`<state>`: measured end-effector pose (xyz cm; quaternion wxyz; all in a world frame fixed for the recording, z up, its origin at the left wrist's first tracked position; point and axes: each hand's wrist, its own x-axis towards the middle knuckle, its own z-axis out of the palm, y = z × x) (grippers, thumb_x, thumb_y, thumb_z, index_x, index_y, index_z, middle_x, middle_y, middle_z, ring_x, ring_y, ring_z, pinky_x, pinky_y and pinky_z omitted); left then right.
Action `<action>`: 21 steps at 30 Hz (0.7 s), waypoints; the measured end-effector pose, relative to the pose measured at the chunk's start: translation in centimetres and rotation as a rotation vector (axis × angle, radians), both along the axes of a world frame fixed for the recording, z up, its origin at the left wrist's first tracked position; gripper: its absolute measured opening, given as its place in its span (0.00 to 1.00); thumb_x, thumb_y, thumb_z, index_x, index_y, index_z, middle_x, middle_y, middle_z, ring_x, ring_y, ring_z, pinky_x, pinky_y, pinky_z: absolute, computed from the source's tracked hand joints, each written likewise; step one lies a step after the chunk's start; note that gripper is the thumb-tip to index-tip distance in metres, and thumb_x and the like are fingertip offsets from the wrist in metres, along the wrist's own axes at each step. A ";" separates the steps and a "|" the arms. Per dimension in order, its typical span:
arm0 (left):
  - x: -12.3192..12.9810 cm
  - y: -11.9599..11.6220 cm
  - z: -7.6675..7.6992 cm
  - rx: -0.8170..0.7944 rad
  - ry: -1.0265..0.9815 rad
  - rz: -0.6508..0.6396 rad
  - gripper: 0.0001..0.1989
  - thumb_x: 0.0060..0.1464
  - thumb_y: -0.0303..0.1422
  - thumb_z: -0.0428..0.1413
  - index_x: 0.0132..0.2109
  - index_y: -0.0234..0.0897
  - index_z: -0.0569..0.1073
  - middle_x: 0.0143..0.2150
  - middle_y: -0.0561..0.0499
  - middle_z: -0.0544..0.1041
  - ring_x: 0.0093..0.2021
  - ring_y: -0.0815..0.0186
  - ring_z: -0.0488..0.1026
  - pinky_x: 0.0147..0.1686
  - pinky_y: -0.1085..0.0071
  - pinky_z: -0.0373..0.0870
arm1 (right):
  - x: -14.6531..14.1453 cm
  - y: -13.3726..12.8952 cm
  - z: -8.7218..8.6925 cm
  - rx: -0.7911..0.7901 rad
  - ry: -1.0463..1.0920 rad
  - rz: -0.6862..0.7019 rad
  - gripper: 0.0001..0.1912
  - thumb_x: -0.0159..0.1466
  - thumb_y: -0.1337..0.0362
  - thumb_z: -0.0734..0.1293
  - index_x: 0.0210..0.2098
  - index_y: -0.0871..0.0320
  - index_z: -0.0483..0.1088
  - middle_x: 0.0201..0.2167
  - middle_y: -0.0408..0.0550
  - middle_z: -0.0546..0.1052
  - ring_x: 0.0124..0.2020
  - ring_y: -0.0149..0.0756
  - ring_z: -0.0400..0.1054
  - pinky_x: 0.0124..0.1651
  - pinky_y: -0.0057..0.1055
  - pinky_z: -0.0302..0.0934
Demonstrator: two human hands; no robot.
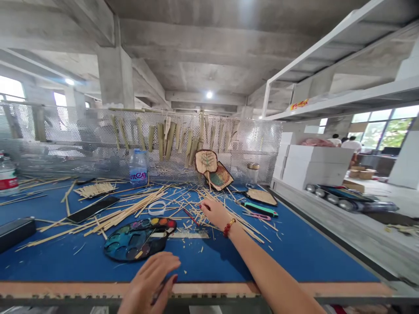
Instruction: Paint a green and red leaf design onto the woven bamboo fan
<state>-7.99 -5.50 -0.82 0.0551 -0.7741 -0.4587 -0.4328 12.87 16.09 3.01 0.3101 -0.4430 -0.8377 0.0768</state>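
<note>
My right hand (214,211), a red bead bracelet on its wrist, reaches over loose thin bamboo strips (248,227) in the middle of the blue table. Its fingers are bent together; what they hold, if anything, is too small to make out. A slim red stick (190,216) lies just left of it. My left hand (150,283) hovers at the front edge with fingers stretched and thumb apart, nothing seen in it. The paint palette (131,257), with several coloured wells, lies beyond that hand. A flat pale strip (190,235) lies to its right.
A painted woven fan (206,161) leans at the back beside another woven piece (221,176). A green-handled cutter (260,209) and pink scissors (258,216) lie right. A phone (93,209), white tape roll (157,208) and plastic bottle (138,168) are left. A perforated panel (72,152) stands behind.
</note>
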 end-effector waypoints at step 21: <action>-8.2 3.4 2.0 0.027 0.135 0.206 0.16 0.56 0.47 0.52 0.45 0.52 0.80 0.50 0.53 0.80 0.50 0.56 0.77 0.51 0.63 0.74 | -0.8 -0.3 0.7 -0.102 -0.201 -0.088 0.12 0.63 0.60 0.62 0.30 0.58 0.75 0.32 0.50 0.79 0.35 0.36 0.72 0.37 0.28 0.59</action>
